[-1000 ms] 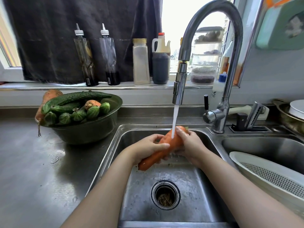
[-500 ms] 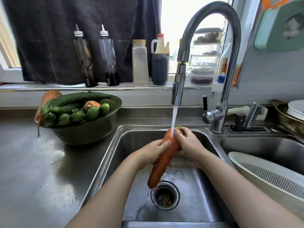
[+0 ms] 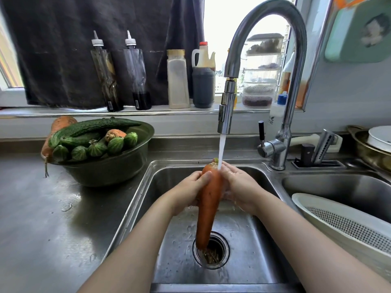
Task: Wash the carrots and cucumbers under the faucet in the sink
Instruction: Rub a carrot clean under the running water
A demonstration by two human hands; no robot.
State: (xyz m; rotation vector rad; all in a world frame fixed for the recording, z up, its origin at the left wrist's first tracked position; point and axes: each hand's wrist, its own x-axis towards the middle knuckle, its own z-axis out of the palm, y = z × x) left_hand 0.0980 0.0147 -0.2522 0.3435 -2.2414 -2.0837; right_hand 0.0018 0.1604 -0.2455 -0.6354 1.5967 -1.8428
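Carrot (image 3: 208, 206) is right over the sink (image 3: 264, 250), held nearly upright. Its thick end is up under the water stream (image 3: 221, 149) coming from the faucet (image 3: 294, 60), and its thin tip hangs down just above the sink's drain (image 3: 220, 263). The water hits right at the top of the carrot.

The left hand (image 3: 190, 192) grips the thick upper part from one side, fingers curled round it and the thumb lying across the front. The right hand (image 3: 241, 187) cups the same part from the other side, with fingers held together and curved against the carrot. The carrot blocks the view, so I can't tell how far they wrap behind it. Both hands look wet.

On the table (image 3: 42, 229) just left of the sink there's a dark green bowl (image 3: 110, 168) piled with cucumbers (image 3: 95, 125) and a couple more carrots (image 3: 115, 134). One of those carrots sticks out past the bowl's far rim. Right of the sink, in the second basin, a white colander (image 3: 338, 227) sits tilted. A few puddles of water lie on the table between the bowl and the sink.
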